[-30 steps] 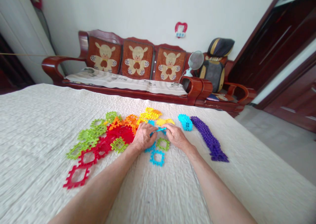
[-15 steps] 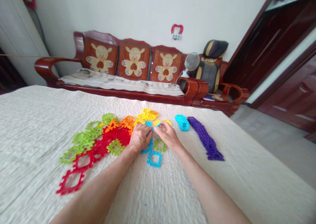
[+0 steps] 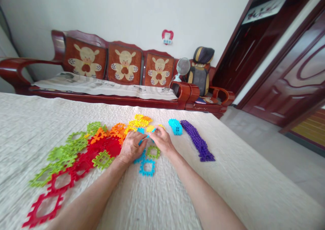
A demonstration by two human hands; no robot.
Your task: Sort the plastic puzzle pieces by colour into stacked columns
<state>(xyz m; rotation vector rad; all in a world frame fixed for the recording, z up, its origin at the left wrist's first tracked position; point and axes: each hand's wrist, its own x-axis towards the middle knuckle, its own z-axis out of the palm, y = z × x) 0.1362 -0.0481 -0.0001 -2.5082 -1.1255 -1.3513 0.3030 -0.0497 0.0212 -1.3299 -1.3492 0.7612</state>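
Observation:
My left hand (image 3: 131, 146) and my right hand (image 3: 161, 141) meet over a cream quilted surface (image 3: 162, 196), both pinched on a light blue plastic tile (image 3: 146, 135) held between their fingertips. Under and in front of them lie a green tile (image 3: 153, 152) and a loose blue tile (image 3: 147, 167). Left of my hands spreads a heap of red tiles (image 3: 83, 160), green tiles (image 3: 63, 152), orange tiles (image 3: 114, 132) and yellow tiles (image 3: 139, 121). To the right stand a small blue block of joined tiles (image 3: 175, 126) and a long purple row of joined tiles (image 3: 197, 140).
A dark wooden sofa (image 3: 114, 84) with bear cushions runs along the far edge of the surface. A small fan (image 3: 182, 67) and a bag (image 3: 200, 69) sit at its right end. Dark wooden doors (image 3: 286, 74) and a tiled floor lie to the right.
The view has swung to the right, so everything sits further left in the picture. My hands stay together on the light blue tile, with only small finger movements.

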